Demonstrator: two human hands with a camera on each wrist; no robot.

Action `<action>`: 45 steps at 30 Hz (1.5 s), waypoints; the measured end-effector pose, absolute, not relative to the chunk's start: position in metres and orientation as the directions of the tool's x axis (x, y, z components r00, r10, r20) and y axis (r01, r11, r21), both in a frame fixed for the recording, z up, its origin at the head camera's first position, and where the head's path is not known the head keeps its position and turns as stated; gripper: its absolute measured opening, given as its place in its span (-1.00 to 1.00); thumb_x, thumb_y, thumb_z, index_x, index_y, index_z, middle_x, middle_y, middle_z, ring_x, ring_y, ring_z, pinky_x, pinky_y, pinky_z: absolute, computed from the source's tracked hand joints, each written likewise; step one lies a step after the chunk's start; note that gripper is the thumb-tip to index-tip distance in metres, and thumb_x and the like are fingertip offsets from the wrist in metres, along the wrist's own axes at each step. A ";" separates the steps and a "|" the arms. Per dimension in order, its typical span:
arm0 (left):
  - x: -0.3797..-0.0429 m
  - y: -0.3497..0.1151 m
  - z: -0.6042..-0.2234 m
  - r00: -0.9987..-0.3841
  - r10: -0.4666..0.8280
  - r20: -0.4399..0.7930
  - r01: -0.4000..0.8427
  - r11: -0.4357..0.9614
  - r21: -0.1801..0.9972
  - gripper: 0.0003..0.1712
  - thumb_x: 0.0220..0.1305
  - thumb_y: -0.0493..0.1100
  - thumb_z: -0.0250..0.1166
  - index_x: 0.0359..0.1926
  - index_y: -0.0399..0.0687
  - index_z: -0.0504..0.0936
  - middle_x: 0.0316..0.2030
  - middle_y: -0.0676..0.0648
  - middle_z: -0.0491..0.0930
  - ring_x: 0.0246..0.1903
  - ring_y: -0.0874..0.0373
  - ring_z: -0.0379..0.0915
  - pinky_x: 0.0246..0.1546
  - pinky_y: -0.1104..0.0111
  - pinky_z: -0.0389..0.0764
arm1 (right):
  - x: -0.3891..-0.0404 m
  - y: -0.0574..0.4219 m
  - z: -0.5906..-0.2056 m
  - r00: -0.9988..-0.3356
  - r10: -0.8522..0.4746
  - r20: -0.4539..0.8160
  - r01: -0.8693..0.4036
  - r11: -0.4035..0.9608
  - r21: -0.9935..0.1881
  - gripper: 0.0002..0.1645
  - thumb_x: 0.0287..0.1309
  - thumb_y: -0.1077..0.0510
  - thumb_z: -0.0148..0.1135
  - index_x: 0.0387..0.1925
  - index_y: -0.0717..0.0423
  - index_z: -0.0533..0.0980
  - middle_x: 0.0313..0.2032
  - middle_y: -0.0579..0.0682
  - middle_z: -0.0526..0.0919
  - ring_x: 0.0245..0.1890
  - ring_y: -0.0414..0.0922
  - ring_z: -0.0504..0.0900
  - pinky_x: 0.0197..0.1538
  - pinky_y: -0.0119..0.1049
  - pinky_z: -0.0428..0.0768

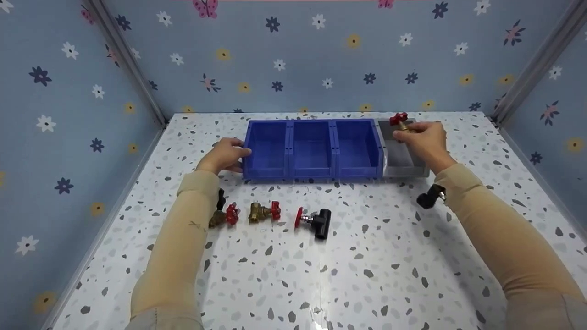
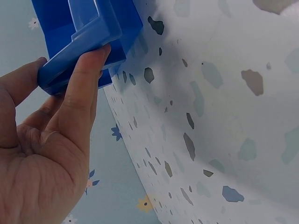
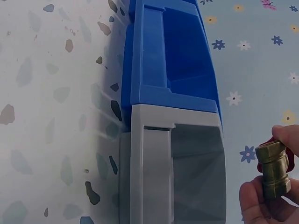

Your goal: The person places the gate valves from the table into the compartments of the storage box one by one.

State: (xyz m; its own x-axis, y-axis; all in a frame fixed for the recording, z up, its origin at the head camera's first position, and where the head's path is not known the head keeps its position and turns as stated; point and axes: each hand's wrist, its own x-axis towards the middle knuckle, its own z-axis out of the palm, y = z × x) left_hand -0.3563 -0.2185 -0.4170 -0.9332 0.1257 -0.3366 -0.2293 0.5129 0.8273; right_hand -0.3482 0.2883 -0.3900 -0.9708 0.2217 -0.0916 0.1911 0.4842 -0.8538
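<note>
My right hand (image 1: 426, 140) pinches a brass valve with a red handwheel (image 1: 399, 119) over the grey bin (image 1: 406, 172) at the right end of the row. In the right wrist view its brass body (image 3: 273, 170) shows between thumb and fingers. At the row's other end, my left hand (image 1: 223, 156) grips the side wall of the leftmost blue bin (image 1: 266, 173), thumb at the rim and fingers outside. The left wrist view shows the fingers of that hand (image 2: 51, 126) around the bin's edge (image 2: 79, 56).
Two more blue bins (image 1: 312, 173) join the row. In front lie a brass valve (image 1: 261, 213), a black tee valve with red wheel (image 1: 316, 221), and another red-wheeled valve (image 1: 224, 216) partly behind the left sleeve. A black fitting sits by the right wrist (image 1: 430, 197). Patterned walls enclose the table.
</note>
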 end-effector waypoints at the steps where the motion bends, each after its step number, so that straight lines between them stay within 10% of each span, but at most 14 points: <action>1: -0.356 -0.219 -0.417 -0.934 0.125 -0.336 -0.228 0.516 0.826 -0.41 0.70 -0.11 0.14 0.54 -0.35 0.36 0.37 -0.42 0.58 0.22 -0.32 0.71 0.03 0.20 0.86 | -0.348 0.288 -0.391 -0.971 0.221 -0.092 0.192 0.486 -0.853 -0.19 0.30 -0.19 0.54 0.38 0.22 0.59 0.27 0.13 0.64 0.11 -0.12 0.59 0.30 -0.18 0.63; 9: -0.357 -0.220 -0.418 -0.935 0.127 -0.332 -0.223 0.517 0.826 -0.45 0.69 -0.11 0.14 0.50 -0.36 0.41 0.35 -0.43 0.60 0.20 -0.31 0.72 0.05 0.17 0.85 | -0.349 0.289 -0.398 -0.977 0.210 -0.046 0.140 0.457 -0.878 -0.28 0.34 -0.10 0.53 0.33 0.28 0.61 0.15 0.14 0.69 -0.15 -0.28 0.72 -0.14 -0.54 0.73; 20: -0.356 -0.219 -0.418 -0.936 0.132 -0.326 -0.217 0.512 0.831 -0.46 0.70 -0.11 0.14 0.49 -0.35 0.42 0.32 -0.43 0.62 0.19 -0.30 0.73 0.10 0.14 0.84 | -0.355 0.288 -0.410 -0.976 0.216 -0.025 0.106 0.374 -0.921 -0.32 0.32 -0.02 0.55 0.28 0.33 0.62 -0.19 -0.16 0.76 -0.28 -0.33 0.77 -0.10 -0.47 0.78; 45: -0.356 -0.218 -0.419 -0.941 0.111 -0.320 -0.219 0.522 0.825 -0.42 0.70 -0.11 0.14 0.54 -0.34 0.38 0.36 -0.44 0.59 0.17 -0.27 0.75 0.05 0.16 0.86 | -0.365 0.282 -0.431 -0.961 0.259 -0.098 0.195 0.382 -0.903 -0.26 0.36 -0.03 0.52 0.38 0.31 0.56 0.23 0.24 0.71 -0.34 -0.38 0.77 -0.11 -0.52 0.76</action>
State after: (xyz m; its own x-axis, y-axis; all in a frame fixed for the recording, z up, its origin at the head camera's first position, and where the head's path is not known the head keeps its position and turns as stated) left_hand -0.3564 -0.2180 -0.4192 -0.9408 0.1114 -0.3202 -0.2188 0.5216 0.8246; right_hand -0.3651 0.2818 -0.4305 -0.9608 0.2594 -0.0982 0.1954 0.3820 -0.9033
